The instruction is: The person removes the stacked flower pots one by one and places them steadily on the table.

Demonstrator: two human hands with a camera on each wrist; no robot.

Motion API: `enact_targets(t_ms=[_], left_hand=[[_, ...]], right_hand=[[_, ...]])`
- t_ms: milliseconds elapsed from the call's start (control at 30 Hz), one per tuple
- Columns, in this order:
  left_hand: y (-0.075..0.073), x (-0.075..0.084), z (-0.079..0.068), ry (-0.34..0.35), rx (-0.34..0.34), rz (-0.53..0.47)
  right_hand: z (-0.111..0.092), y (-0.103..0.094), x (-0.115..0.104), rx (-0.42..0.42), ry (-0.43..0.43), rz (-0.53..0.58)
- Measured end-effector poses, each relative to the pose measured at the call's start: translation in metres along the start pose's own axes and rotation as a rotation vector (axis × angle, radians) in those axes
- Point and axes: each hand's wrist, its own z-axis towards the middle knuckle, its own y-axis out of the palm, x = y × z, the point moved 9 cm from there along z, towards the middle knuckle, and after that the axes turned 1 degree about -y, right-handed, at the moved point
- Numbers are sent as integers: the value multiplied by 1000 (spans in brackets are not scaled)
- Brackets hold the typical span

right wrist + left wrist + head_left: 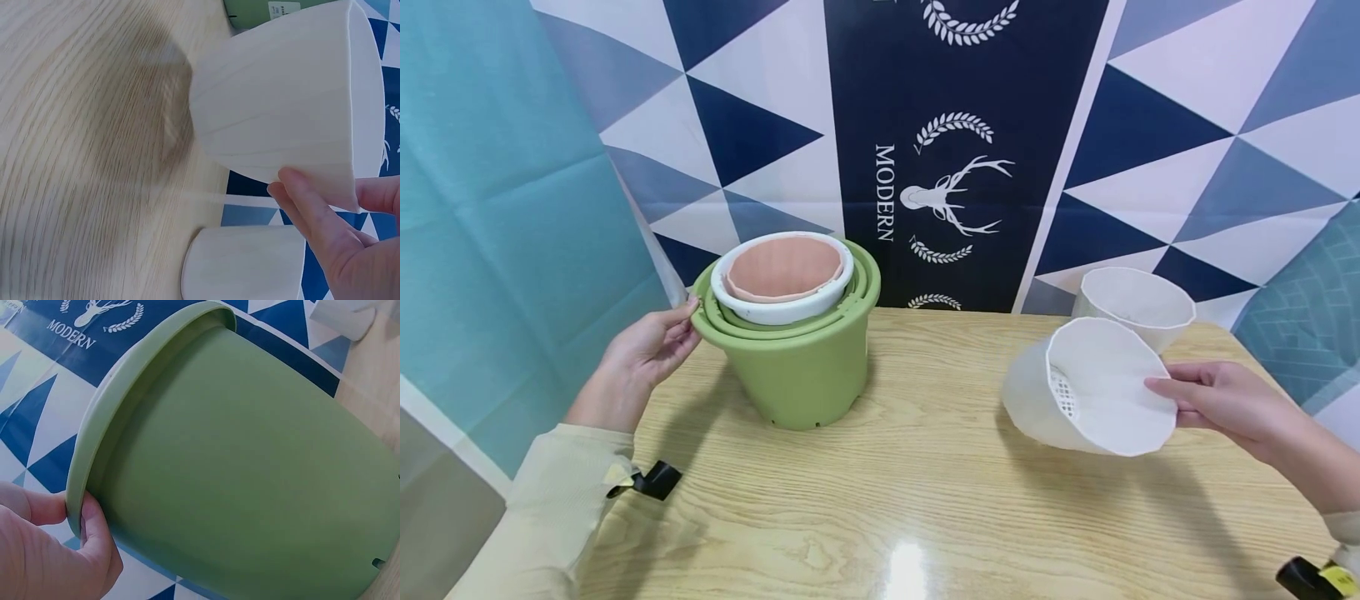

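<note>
Head view: left grip (649, 346) pinches green pot (801, 375), right grip (1228, 404) holds tilted white pot (1105, 396).

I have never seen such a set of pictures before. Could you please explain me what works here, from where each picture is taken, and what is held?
No machine works here: you see a person's two bare hands, the left hand and the right hand. The widest picture looks forward and down from the person's head. The other two are taken from the left and right wrists, each close to that hand's work.

On the wooden table stands a large green pot with smaller pots nested inside, including a white-rimmed pot and a pink pot. The left hand pinches the green rim. The right hand holds a tilted white pot by its edge; another white pot stands behind it.
</note>
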Motion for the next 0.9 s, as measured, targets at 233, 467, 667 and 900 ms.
enact_targets(t_ms=[233,467,667,900], left_hand=[[-1,0,-2,6,6,-5],[-2,0,-5,18,11,6],[-2,0,-7,21,17,15],[-1,-1,-7,18,14,35]], right_hand=[[-4,-8,7,27,30,-109],[-4,-18,12,34,14,-214],[-6,-33,22,79,45,-270],[-11,-48,33,121,82,-290]])
